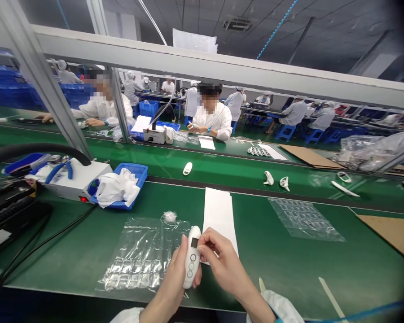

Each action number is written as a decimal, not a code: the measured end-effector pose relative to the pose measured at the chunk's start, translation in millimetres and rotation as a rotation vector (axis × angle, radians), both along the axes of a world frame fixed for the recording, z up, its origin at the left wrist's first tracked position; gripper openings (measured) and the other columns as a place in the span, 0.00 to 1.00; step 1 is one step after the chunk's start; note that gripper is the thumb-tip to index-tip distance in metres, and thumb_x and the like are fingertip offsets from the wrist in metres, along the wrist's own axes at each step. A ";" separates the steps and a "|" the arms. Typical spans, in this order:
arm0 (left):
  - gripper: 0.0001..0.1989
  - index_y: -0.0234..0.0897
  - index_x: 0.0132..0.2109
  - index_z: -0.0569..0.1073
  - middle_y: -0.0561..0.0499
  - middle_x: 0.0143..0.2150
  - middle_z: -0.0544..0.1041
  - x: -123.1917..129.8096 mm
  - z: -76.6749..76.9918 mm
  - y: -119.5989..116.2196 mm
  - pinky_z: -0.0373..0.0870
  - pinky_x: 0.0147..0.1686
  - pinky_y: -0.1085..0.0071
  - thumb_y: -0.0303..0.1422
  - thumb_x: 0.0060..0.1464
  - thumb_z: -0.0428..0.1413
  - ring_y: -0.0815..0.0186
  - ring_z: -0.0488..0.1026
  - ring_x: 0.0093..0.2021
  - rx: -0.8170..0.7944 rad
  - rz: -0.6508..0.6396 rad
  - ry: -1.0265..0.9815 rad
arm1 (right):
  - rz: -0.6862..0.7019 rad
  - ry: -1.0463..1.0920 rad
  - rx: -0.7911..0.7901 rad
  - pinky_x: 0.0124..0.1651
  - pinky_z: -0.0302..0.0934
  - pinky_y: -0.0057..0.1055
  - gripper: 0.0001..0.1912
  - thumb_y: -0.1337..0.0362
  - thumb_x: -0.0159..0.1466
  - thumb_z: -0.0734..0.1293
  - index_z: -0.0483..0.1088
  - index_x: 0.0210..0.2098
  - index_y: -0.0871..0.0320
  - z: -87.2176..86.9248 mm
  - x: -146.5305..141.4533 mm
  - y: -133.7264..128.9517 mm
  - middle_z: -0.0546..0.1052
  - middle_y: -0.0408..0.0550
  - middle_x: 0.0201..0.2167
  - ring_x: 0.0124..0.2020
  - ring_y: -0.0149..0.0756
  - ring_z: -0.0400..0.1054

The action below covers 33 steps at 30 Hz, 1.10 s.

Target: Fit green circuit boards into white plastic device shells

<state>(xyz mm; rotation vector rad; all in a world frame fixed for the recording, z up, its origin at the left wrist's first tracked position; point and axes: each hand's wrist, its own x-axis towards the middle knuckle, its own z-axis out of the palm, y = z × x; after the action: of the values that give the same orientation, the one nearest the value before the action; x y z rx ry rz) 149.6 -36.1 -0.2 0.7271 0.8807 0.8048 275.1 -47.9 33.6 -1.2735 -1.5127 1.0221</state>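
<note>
My left hand is wrapped round a white handheld device, which stands nearly upright with its front towards me. The device has a small dark screen near the top and a column of round buttons below. At the right edge of that screen, my right hand has thumb and forefinger pinched together; whatever may be between them is too small to make out. Just left of the device lies a clear plastic sheet with rows of small clear pieces. A stack of white paper lies behind my right hand.
A blue tray with white cloths stands left, by a white box with blue-handled pliers. Another clear sheet and cardboard lie right. White housings rest on the green belt. A co-worker sits opposite.
</note>
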 end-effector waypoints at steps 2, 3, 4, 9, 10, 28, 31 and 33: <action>0.31 0.36 0.21 0.66 0.55 0.12 0.63 -4.7 -2.9 -1.3 0.50 0.17 0.75 0.57 0.58 0.43 0.73 0.57 0.14 -0.002 0.013 -0.016 | 0.006 -0.051 0.026 0.32 0.56 0.28 0.08 0.69 0.66 0.60 0.64 0.30 0.57 -2.5 -6.2 4.7 0.66 0.42 0.28 0.29 0.31 0.62; 0.31 0.36 0.22 0.67 0.55 0.12 0.63 -6.8 -4.2 -1.6 0.50 0.17 0.75 0.56 0.58 0.43 0.73 0.57 0.14 -0.004 0.026 -0.023 | 0.011 -0.059 0.029 0.31 0.56 0.27 0.08 0.69 0.66 0.59 0.64 0.30 0.57 -4.2 -8.0 6.8 0.66 0.41 0.28 0.28 0.31 0.62; 0.30 0.35 0.23 0.67 0.55 0.12 0.63 -8.8 -5.2 -1.7 0.50 0.17 0.75 0.56 0.58 0.43 0.73 0.57 0.14 -0.005 0.036 -0.028 | 0.014 -0.061 0.027 0.30 0.56 0.27 0.08 0.69 0.66 0.59 0.63 0.30 0.57 -5.8 -9.4 8.5 0.66 0.41 0.28 0.28 0.31 0.62; 0.31 0.35 0.25 0.69 0.56 0.11 0.62 -13.6 -6.6 -0.8 0.49 0.16 0.75 0.56 0.59 0.42 0.73 0.55 0.13 -0.002 0.028 -0.047 | 0.015 -0.035 0.007 0.29 0.56 0.26 0.08 0.68 0.67 0.59 0.63 0.30 0.56 -9.0 -14.2 12.1 0.65 0.40 0.27 0.26 0.29 0.62; 0.31 0.35 0.26 0.69 0.56 0.11 0.62 -13.8 -6.4 -0.5 0.49 0.16 0.75 0.57 0.59 0.41 0.73 0.55 0.13 -0.004 0.026 -0.045 | 0.015 -0.025 0.001 0.29 0.56 0.26 0.08 0.67 0.67 0.59 0.63 0.30 0.56 -9.2 -15.1 12.3 0.65 0.40 0.27 0.25 0.29 0.62; 0.27 0.36 0.28 0.67 0.58 0.13 0.62 -15.1 0.1 -1.5 0.50 0.14 0.78 0.57 0.57 0.46 0.74 0.57 0.13 0.115 0.061 0.090 | -0.034 0.142 -0.083 0.21 0.57 0.23 0.10 0.58 0.65 0.64 0.61 0.32 0.55 -19.9 -22.9 14.4 0.64 0.37 0.23 0.19 0.27 0.61; 0.25 0.37 0.28 0.66 0.59 0.14 0.63 -17.1 -2.9 2.7 0.48 0.11 0.79 0.56 0.53 0.51 0.76 0.56 0.10 0.212 0.036 0.198 | 0.025 0.390 -0.201 0.15 0.52 0.21 0.17 0.53 0.60 0.70 0.58 0.33 0.54 -28.5 -21.0 20.8 0.61 0.33 0.19 0.13 0.24 0.57; 0.26 0.37 0.29 0.67 0.59 0.13 0.64 -20.6 -8.3 6.3 0.46 0.09 0.79 0.58 0.54 0.48 0.75 0.56 0.09 0.213 -0.030 0.229 | 0.042 0.438 -0.177 0.16 0.53 0.20 0.17 0.52 0.61 0.69 0.60 0.34 0.54 -30.3 -17.7 24.2 0.63 0.34 0.21 0.14 0.23 0.57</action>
<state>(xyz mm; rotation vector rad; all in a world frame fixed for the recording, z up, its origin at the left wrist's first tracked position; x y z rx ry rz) 129.0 -29.9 -8.5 1.0325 0.9953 0.8064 257.4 -23.6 3.2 -1.0504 -1.1352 1.3840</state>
